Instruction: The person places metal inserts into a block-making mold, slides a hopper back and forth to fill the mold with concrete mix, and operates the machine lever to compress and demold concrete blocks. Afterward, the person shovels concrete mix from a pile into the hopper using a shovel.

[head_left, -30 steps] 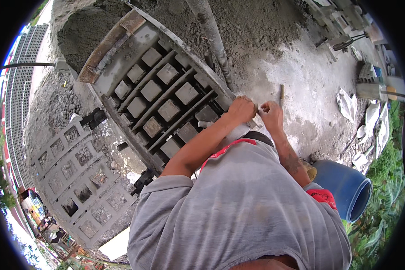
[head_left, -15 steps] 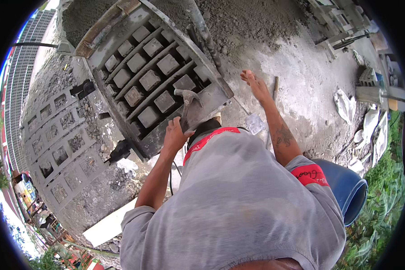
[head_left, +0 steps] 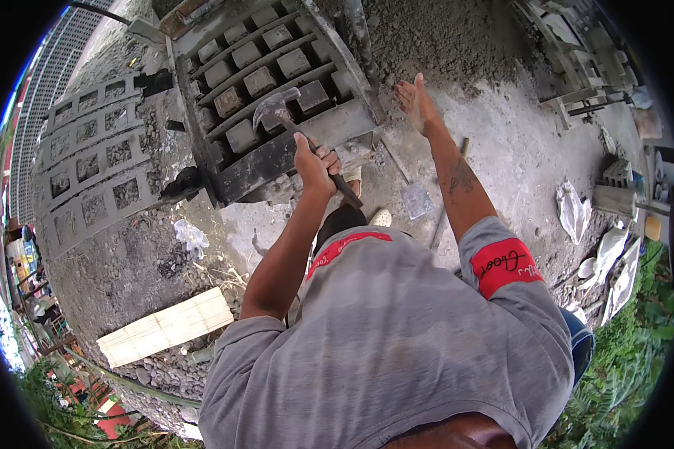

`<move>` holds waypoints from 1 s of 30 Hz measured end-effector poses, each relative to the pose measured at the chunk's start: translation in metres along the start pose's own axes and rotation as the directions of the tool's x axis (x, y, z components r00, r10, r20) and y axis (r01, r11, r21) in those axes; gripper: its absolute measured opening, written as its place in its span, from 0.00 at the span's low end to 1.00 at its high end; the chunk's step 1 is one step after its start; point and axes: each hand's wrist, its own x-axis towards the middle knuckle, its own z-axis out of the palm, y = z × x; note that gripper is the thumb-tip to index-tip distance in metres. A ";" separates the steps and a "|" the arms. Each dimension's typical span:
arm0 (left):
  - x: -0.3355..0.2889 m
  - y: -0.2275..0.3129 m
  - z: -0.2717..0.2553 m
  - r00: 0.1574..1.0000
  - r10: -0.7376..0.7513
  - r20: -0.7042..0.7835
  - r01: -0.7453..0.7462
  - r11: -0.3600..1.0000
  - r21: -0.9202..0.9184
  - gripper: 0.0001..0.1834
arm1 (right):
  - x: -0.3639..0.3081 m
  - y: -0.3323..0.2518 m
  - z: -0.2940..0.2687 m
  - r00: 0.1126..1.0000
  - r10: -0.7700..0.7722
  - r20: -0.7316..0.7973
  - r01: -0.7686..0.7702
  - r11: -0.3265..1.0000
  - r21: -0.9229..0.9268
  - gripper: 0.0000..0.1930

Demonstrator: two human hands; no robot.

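My left hand point(head_left: 316, 166) is closed round the handle of a claw hammer point(head_left: 277, 110). The hammer slants, its metal head up over the near edge of a block mould point(head_left: 350, 118) and its handle end down toward my body. Rows of square grey cores separated by bars fill the steel frame of the mould. Off to the right my right hand point(head_left: 416, 103) is raised with fingers stretched out and holds nothing. Behind it lies a heap of damp grey cement mix point(head_left: 445, 49).
Freshly cast hollow blocks point(head_left: 73, 144) lie left of the mould. A flat-bladed tool point(head_left: 416, 200) and a pole point(head_left: 449, 194) rest on the floor to my right. A pale board point(head_left: 165, 327) and a crumpled plastic bag point(head_left: 192, 236) lie at left, a blue barrel point(head_left: 580, 346) at lower right.
My left hand has lifted the hammer off the mould's edge region, so its handle now shows below my fist. The view has shifted, and my right hand has spread its fingers.
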 end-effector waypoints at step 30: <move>0.023 0.007 0.033 1.000 -0.015 0.005 0.015 0.987 -0.159 0.19 | 0.023 -0.003 -0.048 0.994 0.059 -0.095 -0.074 0.983 -0.165 0.50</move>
